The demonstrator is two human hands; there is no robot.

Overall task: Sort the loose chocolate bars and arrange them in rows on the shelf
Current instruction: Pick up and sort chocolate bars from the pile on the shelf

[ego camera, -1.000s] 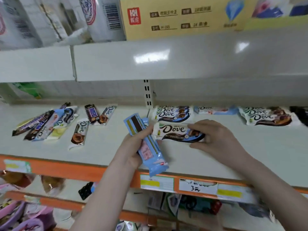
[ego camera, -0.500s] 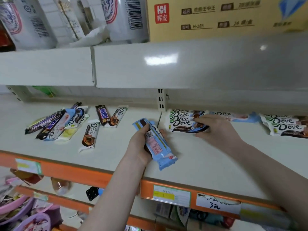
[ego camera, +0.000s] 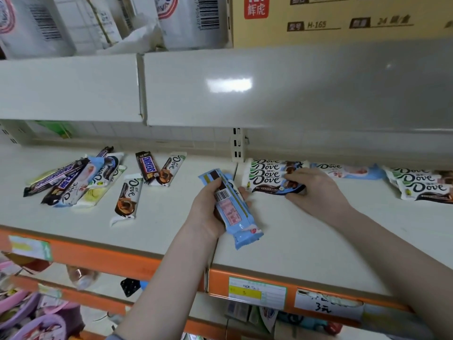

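Observation:
My left hand [ego camera: 208, 212] grips light-blue chocolate bars [ego camera: 231, 209] back side up, held over the middle of the cream shelf [ego camera: 306, 231]. My right hand [ego camera: 316, 190] rests its fingers on the front bar of a stack of dark Dove bars [ego camera: 268, 175] lying in a row near the shelf's back. To the right lie a light-blue Dove bar [ego camera: 348, 170] and another Dove stack [ego camera: 421, 185]. On the left sits a loose heap of mixed bars [ego camera: 73, 180], a Snickers bar [ego camera: 147, 165] and two single Dove bars [ego camera: 128, 197].
An upper shelf panel [ego camera: 220, 89] overhangs close above, carrying white bags and a yellow carton [ego camera: 343, 18]. The orange front rail [ego camera: 257, 288] bears price labels. Lower shelves hold packets and purple items [ego camera: 31, 317] at the bottom left.
My right hand carried the dark Dove bar back and laid it on the stack at the rear of the shelf. My left hand, still holding the blue bars, barely moved on the shelf.

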